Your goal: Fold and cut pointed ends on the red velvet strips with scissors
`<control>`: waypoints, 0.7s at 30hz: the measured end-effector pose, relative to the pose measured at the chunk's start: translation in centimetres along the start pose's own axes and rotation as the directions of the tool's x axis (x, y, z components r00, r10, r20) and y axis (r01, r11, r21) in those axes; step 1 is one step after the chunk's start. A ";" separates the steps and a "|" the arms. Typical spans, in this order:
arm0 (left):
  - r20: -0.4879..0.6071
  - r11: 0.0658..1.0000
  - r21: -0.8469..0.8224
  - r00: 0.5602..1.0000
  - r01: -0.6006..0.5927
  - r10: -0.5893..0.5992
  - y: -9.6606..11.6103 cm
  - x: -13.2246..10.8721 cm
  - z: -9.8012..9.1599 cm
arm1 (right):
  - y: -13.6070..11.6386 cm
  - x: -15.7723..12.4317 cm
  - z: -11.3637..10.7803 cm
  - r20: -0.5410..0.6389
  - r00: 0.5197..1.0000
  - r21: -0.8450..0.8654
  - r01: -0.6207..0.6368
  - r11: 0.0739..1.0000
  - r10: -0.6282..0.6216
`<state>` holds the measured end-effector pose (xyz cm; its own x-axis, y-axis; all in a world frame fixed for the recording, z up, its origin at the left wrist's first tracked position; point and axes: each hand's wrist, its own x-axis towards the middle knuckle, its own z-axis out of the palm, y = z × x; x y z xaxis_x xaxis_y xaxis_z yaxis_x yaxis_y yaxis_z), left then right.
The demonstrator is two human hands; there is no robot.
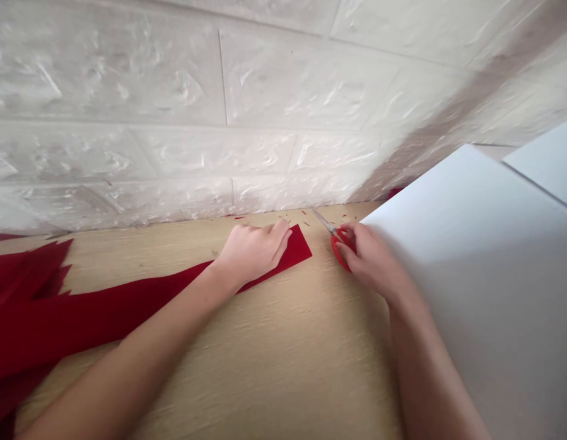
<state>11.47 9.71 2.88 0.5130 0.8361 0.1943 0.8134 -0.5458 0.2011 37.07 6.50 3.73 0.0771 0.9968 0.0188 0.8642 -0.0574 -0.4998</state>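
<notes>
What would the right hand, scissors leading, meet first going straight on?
Likely the white wall: the scissors in the right hand point toward its base, though depth is unclear.

On the wooden surface [283, 360] — red fabric strip [127, 308]; tiny red scraps [238, 217].

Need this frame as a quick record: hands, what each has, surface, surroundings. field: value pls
left_hand: left hand closed on red fabric strip, near its right end
right_hand: right hand holding red-handled scissors, blades toward wall
surface: pale wooden surface
debris: tiny red scraps near wall
left_side: more red fabric
right_side: white panel
background: white brick-patterned wall
contact: scissors apart from strip
</notes>
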 end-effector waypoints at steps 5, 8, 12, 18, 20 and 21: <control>-0.177 0.988 0.112 0.981 0.103 -0.082 -0.7 0.3 -3.9 | -1.6 -2.2 -0.4 0.012 0.998 0.734 -0.054 0.677 0.066; -0.313 0.972 0.129 0.938 0.199 -0.150 -1.3 0.1 -6.1 | -2.7 -3.2 1.3 0.126 0.989 0.878 -0.078 0.472 -0.071; -0.407 0.950 0.139 0.890 0.281 -0.204 -1.9 -0.2 -7.7 | -5.0 -4.6 4.0 0.284 0.912 0.895 -0.141 0.423 -0.297; -0.359 0.950 0.124 0.906 0.287 -0.227 -1.8 -0.1 -7.7 | -9.5 -6.1 4.8 0.392 0.883 0.862 -0.255 0.439 -0.257; -0.341 0.952 0.125 0.913 0.278 -0.222 -1.5 -0.1 -7.5 | -10.5 -6.1 4.9 0.368 0.902 0.866 -0.245 0.436 -0.225; -0.338 0.953 0.127 0.916 0.273 -0.217 -1.4 0.0 -7.4 | -10.9 -6.0 4.9 0.357 0.910 0.870 -0.240 0.430 -0.213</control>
<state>8.27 10.03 9.73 0.2004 0.8656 0.4589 0.9507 -0.2850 0.1224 24.76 1.41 4.82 -0.2914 0.9385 -0.1853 -0.0791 -0.2167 -0.9730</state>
